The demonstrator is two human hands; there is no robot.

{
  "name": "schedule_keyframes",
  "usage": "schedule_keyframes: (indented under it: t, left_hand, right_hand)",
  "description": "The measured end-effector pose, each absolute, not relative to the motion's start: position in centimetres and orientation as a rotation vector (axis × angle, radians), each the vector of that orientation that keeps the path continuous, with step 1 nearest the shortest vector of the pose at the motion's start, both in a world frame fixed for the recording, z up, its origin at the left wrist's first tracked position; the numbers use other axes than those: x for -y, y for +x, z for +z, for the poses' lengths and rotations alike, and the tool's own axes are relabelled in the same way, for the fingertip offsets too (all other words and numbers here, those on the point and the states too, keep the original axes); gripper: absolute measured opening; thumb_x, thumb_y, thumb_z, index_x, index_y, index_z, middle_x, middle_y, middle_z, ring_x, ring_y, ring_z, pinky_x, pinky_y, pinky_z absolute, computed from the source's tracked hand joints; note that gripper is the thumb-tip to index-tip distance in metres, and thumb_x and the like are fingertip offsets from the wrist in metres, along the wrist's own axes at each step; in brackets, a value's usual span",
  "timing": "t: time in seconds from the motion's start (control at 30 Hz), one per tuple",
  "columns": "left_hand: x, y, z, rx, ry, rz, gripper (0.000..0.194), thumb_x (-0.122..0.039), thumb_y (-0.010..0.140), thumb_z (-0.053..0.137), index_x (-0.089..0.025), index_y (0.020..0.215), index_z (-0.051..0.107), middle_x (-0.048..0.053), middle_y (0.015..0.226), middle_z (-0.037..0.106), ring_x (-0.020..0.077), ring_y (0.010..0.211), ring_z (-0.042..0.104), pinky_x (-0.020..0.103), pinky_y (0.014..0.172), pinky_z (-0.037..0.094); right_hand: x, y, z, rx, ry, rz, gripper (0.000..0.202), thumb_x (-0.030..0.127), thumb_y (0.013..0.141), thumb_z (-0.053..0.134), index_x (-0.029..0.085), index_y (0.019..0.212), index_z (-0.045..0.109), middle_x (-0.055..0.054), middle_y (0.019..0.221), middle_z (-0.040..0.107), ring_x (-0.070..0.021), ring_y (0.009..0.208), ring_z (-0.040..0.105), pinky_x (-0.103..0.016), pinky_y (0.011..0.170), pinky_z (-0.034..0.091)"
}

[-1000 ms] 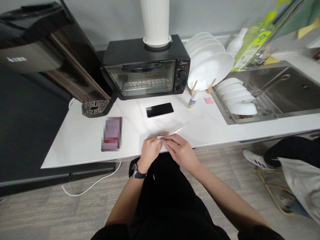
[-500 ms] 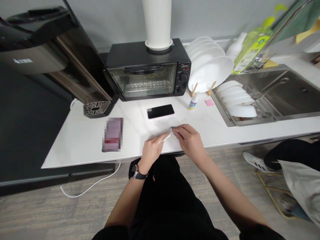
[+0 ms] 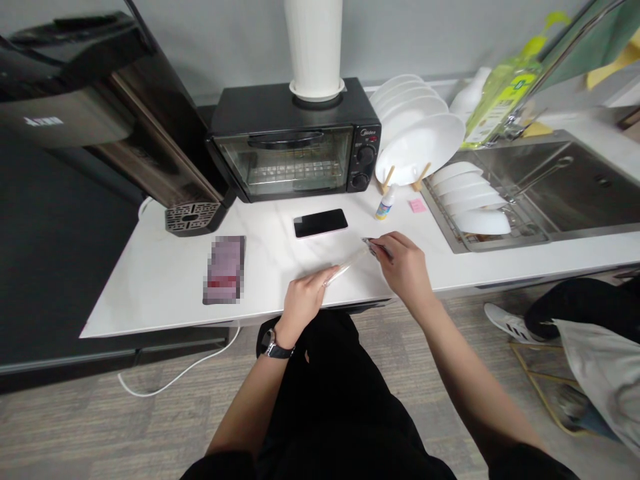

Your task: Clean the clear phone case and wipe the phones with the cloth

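My left hand [image 3: 305,293], a watch on its wrist, is closed at the front edge of the counter. It pinches one end of a narrow, clear plastic strip or sleeve [image 3: 345,268]. My right hand [image 3: 404,265] is closed to the right of it, at the strip's other end. Between its fingertips is a small, slim, dark and silvery object [image 3: 369,243] whose kind I cannot make out; the fingers cover most of it. Behind the hands lies a black-screened phone [image 3: 321,223]. A small white bottle [image 3: 385,204] with a coloured label stands beyond my right hand.
A blurred-out phone-shaped item [image 3: 225,270] lies at left, near a drink dispenser [image 3: 195,217]. A toaster oven [image 3: 295,160] stands behind. White plates [image 3: 423,147], a pink note [image 3: 417,205] and the sink [image 3: 565,193] are at right. A person's shoe [image 3: 510,322] shows below.
My right hand has moved right and slightly away from me with the dark object, so a longer stretch of clear plastic shows between the hands. My left hand stays nearly still.
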State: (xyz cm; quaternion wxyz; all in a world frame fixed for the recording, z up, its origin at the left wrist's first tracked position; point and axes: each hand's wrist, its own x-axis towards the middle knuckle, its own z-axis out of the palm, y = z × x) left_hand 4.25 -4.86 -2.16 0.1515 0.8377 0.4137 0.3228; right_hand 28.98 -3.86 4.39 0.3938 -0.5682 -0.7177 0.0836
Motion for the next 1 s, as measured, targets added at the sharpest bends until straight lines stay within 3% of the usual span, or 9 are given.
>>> schedule_keyframes:
  t: [0.1, 0.27, 0.33, 0.47, 0.57, 0.73, 0.9, 1.0]
  left_hand:
    - [4.8, 4.2, -2.4, -1.227, 2.408, 0.911, 0.043, -0.008, 0.102, 0.051, -0.026, 0.137, 0.068, 0.003, 0.127, 0.079, 0.0204, 0.105, 0.079, 0.031, 0.091, 0.064]
    - [4.6, 3.9, -2.9, -1.247, 2.48, 0.874, 0.026, -0.007, 0.099, 0.054, -0.017, 0.102, 0.078, 0.008, 0.095, 0.082, 0.0227, 0.086, 0.08, 0.032, 0.085, 0.064]
    - [4.6, 3.9, -2.9, -1.239, 2.475, 0.862, 0.027, -0.007, 0.099, 0.054, -0.018, 0.105, 0.078, 0.007, 0.097, 0.082, 0.0222, 0.087, 0.08, 0.032, 0.085, 0.063]
    - [4.7, 4.0, -2.3, -1.188, 2.404, 0.896, 0.044, -0.006, 0.101, 0.05, -0.026, 0.136, 0.068, 0.003, 0.126, 0.079, 0.0203, 0.108, 0.078, 0.032, 0.094, 0.063]
    - [4.7, 4.2, -2.0, -1.165, 2.39, 0.918, 0.052, -0.005, 0.101, 0.048, -0.028, 0.145, 0.062, 0.001, 0.136, 0.075, 0.0198, 0.115, 0.077, 0.033, 0.099, 0.062]
    - [4.6, 4.2, -2.4, -1.225, 2.401, 0.915, 0.043, -0.008, 0.102, 0.05, -0.026, 0.138, 0.067, 0.003, 0.128, 0.079, 0.0209, 0.108, 0.079, 0.032, 0.092, 0.063]
    - [4.5, 4.0, -3.1, -1.339, 2.501, 0.833, 0.026, -0.006, 0.097, 0.052, -0.016, 0.091, 0.076, 0.008, 0.085, 0.08, 0.024, 0.074, 0.078, 0.033, 0.07, 0.061]
    - [4.5, 4.0, -2.9, -1.298, 2.485, 0.848, 0.026, -0.008, 0.099, 0.052, -0.018, 0.099, 0.077, 0.007, 0.092, 0.082, 0.0228, 0.08, 0.079, 0.032, 0.074, 0.061]
  right_hand:
    - [5.4, 26.3, 4.2, 1.922, -1.305, 0.272, 0.018, 0.02, 0.105, 0.057, 0.021, 0.108, 0.075, -0.011, 0.102, 0.074, -0.0266, 0.096, 0.07, -0.041, 0.086, 0.059]
    - [8.4, 21.9, 3.6, 2.059, -1.029, 0.442, 0.023, 0.015, 0.106, 0.053, 0.023, 0.116, 0.072, -0.01, 0.119, 0.074, -0.0246, 0.112, 0.07, -0.041, 0.097, 0.059]
    - [8.3, 22.2, 3.5, 2.007, -1.03, 0.462, 0.019, 0.018, 0.106, 0.056, 0.023, 0.113, 0.073, -0.009, 0.114, 0.075, -0.0238, 0.108, 0.071, -0.04, 0.095, 0.059]
    - [5.9, 26.1, 3.5, 1.9, -1.209, 0.378, 0.015, 0.022, 0.105, 0.06, 0.022, 0.106, 0.075, -0.009, 0.1, 0.074, -0.0245, 0.095, 0.071, -0.038, 0.085, 0.059]
    - [4.0, 28.9, 3.6, 1.796, -1.351, 0.253, 0.015, 0.022, 0.104, 0.06, 0.021, 0.103, 0.075, -0.009, 0.098, 0.073, -0.0253, 0.091, 0.071, -0.038, 0.082, 0.058]
    - [4.6, 26.8, 3.7, 1.907, -1.277, 0.24, 0.018, 0.02, 0.105, 0.058, 0.02, 0.108, 0.075, -0.011, 0.102, 0.073, -0.0264, 0.096, 0.07, -0.04, 0.087, 0.059]
    - [8.0, 21.8, 3.6, 2.118, -1.025, 0.4, 0.024, 0.012, 0.105, 0.053, 0.021, 0.116, 0.073, -0.011, 0.119, 0.074, -0.0259, 0.113, 0.069, -0.041, 0.097, 0.059]
    - [7.9, 22.6, 3.5, 2.058, -1.053, 0.421, 0.022, 0.016, 0.106, 0.055, 0.024, 0.115, 0.073, -0.009, 0.115, 0.074, -0.0249, 0.108, 0.07, -0.04, 0.094, 0.06]
